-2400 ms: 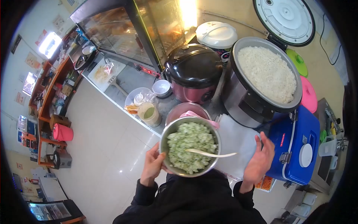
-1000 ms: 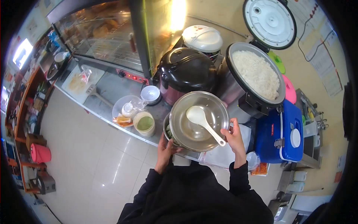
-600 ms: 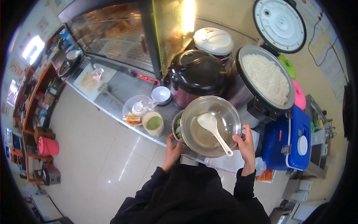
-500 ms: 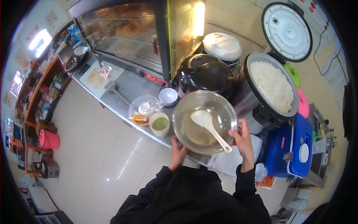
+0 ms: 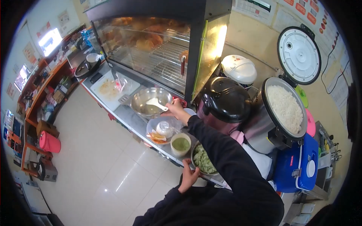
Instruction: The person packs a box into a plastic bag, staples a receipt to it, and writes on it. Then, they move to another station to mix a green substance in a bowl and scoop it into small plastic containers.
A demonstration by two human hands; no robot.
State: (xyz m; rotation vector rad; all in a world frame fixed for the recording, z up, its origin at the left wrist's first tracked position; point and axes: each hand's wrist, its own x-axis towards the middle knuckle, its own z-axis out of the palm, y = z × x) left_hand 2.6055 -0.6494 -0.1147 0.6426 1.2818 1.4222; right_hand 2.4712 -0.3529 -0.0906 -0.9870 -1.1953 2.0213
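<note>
My right hand [image 5: 176,110] reaches across to the left and is closed on the near right rim of a shiny metal bowl [image 5: 137,102]. In that bowl lies a white rice paddle [image 5: 155,104], its handle end at my fingers. Closer to my body, my left hand [image 5: 188,176] grips the left side of a second metal bowl [image 5: 194,162], which holds green-tinted rice [image 5: 203,160]. My right sleeve hides part of this bowl. Between the two bowls stand a cup of green powder or paste [image 5: 181,144] and a plastic-covered bowl [image 5: 173,126] with orange-brown pieces.
Behind the counter edge stands a glass warming cabinet [image 5: 151,49] with food on racks. To the right are a closed black cooker [image 5: 226,100], an open cooker of white rice [image 5: 284,109] and a blue cooler box [image 5: 283,165]. A white cutting board [image 5: 109,90] lies at far left.
The metal bowl with the paddle has moved from in front of me to the left along the counter, in my right hand. My left hand has left it for the green rice bowl, now visible.
</note>
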